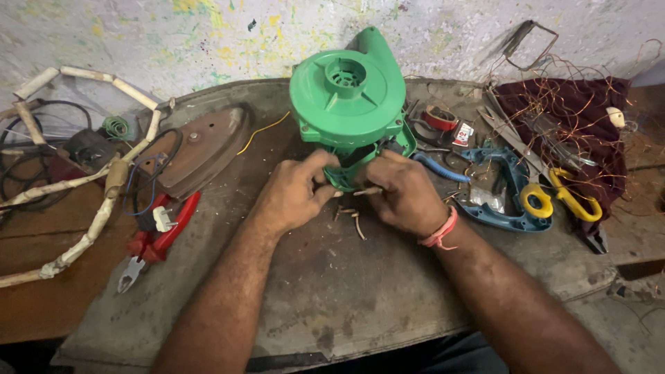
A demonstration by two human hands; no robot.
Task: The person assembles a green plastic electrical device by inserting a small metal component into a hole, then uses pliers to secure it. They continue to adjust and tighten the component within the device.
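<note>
Worn grey workbench (332,291) against a paint-splattered wall (173,34), both hands on a green blower housing.

Far left: white cloth-wrapped cable (90,232) looping over the bench edge, dark brown flat iron soleplate (201,149) just beside it, red-handled pliers (156,239) lying below the soleplate. Centre: green round plastic blower housing (348,97) stands on its edge, fan face toward the camera, outlet spout up. Left hand (294,194) closed on the housing's lower left, fingers curled at the base. Right hand (402,194) closed at the lower right, pinching a small pale stick-like part (367,191); pink band (441,232) on that wrist. A few short screws (357,223) lie loose on the bench below the hands. Right: blue plastic handle shell (509,197), yellow-handled scissors (554,190), tangled copper wire (575,97) over a maroon cloth (589,138).
</note>
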